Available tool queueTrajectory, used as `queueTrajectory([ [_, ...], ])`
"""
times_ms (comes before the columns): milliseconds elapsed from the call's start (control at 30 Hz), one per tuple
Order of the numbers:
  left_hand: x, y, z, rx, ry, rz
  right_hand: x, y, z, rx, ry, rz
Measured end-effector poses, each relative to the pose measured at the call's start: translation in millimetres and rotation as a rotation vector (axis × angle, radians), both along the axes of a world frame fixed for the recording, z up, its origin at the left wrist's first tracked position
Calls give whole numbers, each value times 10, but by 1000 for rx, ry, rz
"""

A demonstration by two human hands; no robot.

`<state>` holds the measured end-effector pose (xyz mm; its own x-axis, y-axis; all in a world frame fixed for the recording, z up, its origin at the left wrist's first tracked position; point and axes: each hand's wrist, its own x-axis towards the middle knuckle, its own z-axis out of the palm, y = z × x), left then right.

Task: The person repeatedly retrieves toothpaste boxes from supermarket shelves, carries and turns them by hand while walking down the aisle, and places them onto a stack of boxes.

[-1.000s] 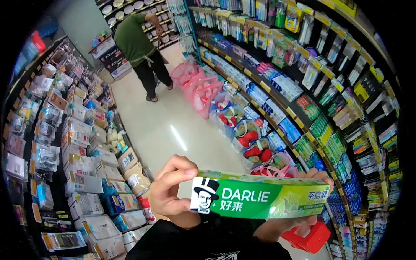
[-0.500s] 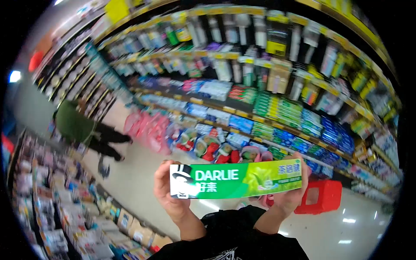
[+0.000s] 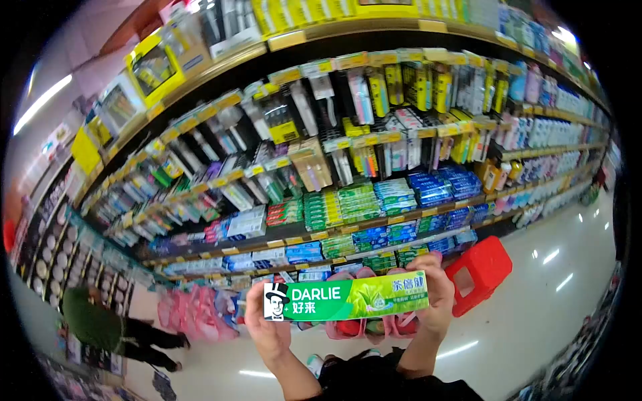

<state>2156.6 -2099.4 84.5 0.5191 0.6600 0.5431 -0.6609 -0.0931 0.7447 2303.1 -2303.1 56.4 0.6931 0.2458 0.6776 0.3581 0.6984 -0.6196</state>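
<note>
A long green and white DARLIE toothpaste box point(image 3: 344, 299) is held level in front of my body, its printed front facing me. My left hand point(image 3: 267, 327) grips the end with the hat-wearing figure. At the light green end, my right hand point(image 3: 438, 294) has its fingers closed on the box. Beyond the box, stacked green toothpaste boxes point(image 3: 341, 207) and blue boxes point(image 3: 435, 187) lie on the shelf.
Toothbrush packs hang above the shelf edge point(image 3: 294, 237). A red basket point(image 3: 478, 274) stands on the floor at right. Pink plastic bags point(image 3: 197, 314) sit at the shelf's foot. A person in a green top point(image 3: 93, 317) stands at left.
The view has swung up and to the right, showing more of the shelves. The toothpaste box stays in both my hands and appears slightly lower and farther left.
</note>
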Motion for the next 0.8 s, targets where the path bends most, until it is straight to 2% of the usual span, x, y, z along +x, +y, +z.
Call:
queueTrajectory([
  [67, -24, -34, -99, -27, 41, -42, -15, -110, 32, -40, 57, 32],
  [200, 25, -159, -53, -58, 5, -133, -17, -169, -33, -6, 93, -79],
  [333, 20, -337, 132, -38, 42, -185, -65, -141, 1, 173, 118, -263],
  [433, -67, -392, 114, 1, 56, -190, -27, -140, -67, 225, 48, -275],
  [633, -29, -234, -101, 87, 12, -67, -103, -67, 2, 202, 173, -263],
  [700, -143, -282, -48, 221, 216, 42, -117, -53, 10, 217, 191, -223],
  [800, -219, -318, -10, 278, 278, 81, -97, -31, 22, 235, 179, -208],
])
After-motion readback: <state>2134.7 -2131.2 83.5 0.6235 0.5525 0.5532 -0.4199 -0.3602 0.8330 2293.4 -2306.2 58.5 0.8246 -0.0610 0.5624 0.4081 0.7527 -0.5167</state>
